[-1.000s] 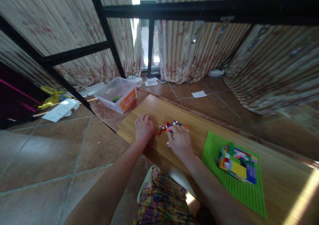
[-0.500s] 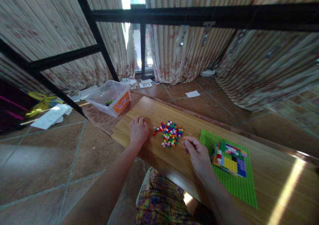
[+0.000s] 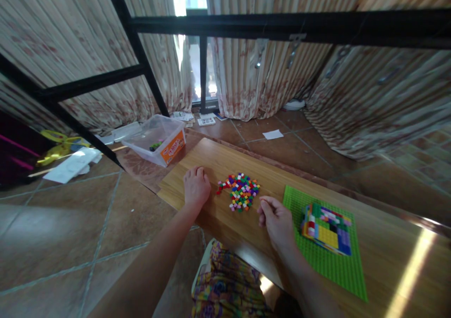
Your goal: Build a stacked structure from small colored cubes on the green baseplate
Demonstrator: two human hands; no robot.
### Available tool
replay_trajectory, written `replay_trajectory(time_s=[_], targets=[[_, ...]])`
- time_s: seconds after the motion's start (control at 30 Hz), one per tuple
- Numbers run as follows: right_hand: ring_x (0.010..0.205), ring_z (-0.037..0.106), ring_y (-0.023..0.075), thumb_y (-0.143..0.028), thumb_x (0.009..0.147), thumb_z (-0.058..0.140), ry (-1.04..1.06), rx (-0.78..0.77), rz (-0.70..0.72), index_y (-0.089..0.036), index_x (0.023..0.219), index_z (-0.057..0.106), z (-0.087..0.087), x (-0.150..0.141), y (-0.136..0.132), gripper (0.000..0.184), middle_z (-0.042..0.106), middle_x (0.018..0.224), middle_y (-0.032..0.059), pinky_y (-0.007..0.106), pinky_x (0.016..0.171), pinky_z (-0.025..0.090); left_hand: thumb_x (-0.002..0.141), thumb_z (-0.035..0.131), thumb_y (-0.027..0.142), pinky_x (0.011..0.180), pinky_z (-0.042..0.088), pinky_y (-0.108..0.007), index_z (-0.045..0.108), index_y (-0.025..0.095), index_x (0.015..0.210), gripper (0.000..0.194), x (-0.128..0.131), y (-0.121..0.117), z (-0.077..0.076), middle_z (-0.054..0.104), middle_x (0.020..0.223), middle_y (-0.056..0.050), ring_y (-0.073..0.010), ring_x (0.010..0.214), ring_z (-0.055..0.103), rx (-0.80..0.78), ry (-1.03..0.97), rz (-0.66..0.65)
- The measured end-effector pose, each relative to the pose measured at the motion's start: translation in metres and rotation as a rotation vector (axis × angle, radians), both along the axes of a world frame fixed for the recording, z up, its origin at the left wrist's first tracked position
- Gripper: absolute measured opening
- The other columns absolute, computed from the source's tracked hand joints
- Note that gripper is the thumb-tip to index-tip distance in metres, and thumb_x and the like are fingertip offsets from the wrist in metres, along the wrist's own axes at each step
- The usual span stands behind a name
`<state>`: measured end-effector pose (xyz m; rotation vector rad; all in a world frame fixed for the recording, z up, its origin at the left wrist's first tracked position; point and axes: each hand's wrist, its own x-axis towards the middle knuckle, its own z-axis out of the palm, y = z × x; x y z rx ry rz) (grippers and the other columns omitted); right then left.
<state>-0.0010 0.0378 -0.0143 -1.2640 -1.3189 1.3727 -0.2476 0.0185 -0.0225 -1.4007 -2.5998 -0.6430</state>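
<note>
A pile of small coloured bricks (image 3: 240,191) lies on the wooden table (image 3: 218,160). My left hand (image 3: 196,186) rests palm down on the wood just left of the pile, fingers flat, holding nothing. My right hand (image 3: 276,217) is right of the pile, between it and the green baseplate (image 3: 334,268). Its thumb and fingers are pinched together on a small brick that hardly shows. A low multicoloured brick build (image 3: 326,228) stands on the baseplate.
A clear plastic bin (image 3: 157,139) with an orange label sits on the tiled floor beyond the table's left end. Black metal bars (image 3: 246,24) cross above. Papers and yellow scissors lie on the floor at left. Curtains hang behind.
My right hand left the brick pile with a small orange brick pinched in its fingers and drew back toward the green baseplate. My left hand stayed put.
</note>
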Motion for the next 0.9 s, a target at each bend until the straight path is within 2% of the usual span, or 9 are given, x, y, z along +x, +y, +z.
replay_trajectory(time_s=[0.1,0.2,0.27,0.5,0.7,0.9], targets=[[0.046,0.057,0.0149,-0.058,0.085,0.057,-0.239,0.079,0.080,-0.018,0.099,0.071,-0.001,-0.001,0.007,0.045,0.066,0.064,0.0009,0.026,0.044,0.045,0.094,0.042,0.024,0.106,0.043,-0.046,0.063,0.016,0.121,0.035,0.000,0.000,0.000,0.064,0.127,-0.013,-0.0307,0.121,0.055,0.001,0.002,-0.004],[0.063,0.067,0.0205,-0.052,0.087,0.055,-0.495,0.248,0.129,-0.020,0.094,0.075,0.001,-0.006,0.016,0.039,0.073,0.073,0.0057,0.031,0.060,0.049,0.095,0.042,0.025,0.106,0.043,-0.045,0.063,0.017,0.122,0.035,0.000,0.000,0.000,0.064,0.127,-0.013,-0.0304,0.121,0.055,0.009,0.000,-0.003],[0.074,0.070,0.0228,-0.049,0.088,0.054,-0.592,0.333,0.140,-0.021,0.092,0.076,0.003,-0.009,0.020,0.036,0.077,0.082,0.0073,0.032,0.068,0.049,0.095,0.042,0.025,0.106,0.043,-0.045,0.063,0.016,0.122,0.035,0.000,0.000,0.000,0.064,0.128,-0.013,-0.0302,0.121,0.055,0.009,-0.001,-0.001],[0.074,0.071,0.0227,-0.046,0.094,0.047,-0.694,0.407,0.155,-0.018,0.106,0.076,0.004,-0.011,0.021,0.042,0.078,0.087,0.0092,0.032,0.070,0.048,0.095,0.041,0.024,0.105,0.042,-0.045,0.062,0.016,0.121,0.035,0.001,0.000,0.000,0.063,0.128,-0.013,-0.0297,0.120,0.055,-0.001,-0.002,-0.008],[0.085,0.071,0.0191,-0.030,0.093,0.053,-0.626,0.566,0.270,-0.021,0.101,0.075,0.011,-0.025,0.006,0.026,0.077,0.098,0.0069,0.028,0.078,0.050,0.095,0.041,0.024,0.105,0.042,-0.045,0.063,0.017,0.118,0.033,0.001,0.000,-0.001,0.064,0.126,-0.012,-0.0298,0.118,0.056,0.005,0.004,-0.016],[0.096,0.065,0.0207,-0.023,0.092,0.060,-0.945,0.621,0.386,-0.021,0.095,0.074,0.026,-0.064,0.001,0.014,0.072,0.100,0.0079,0.030,0.084,0.046,0.095,0.041,0.024,0.104,0.043,-0.044,0.063,0.016,0.119,0.034,0.001,0.000,-0.001,0.064,0.126,-0.012,-0.0296,0.118,0.056,-0.002,0.016,-0.006]])
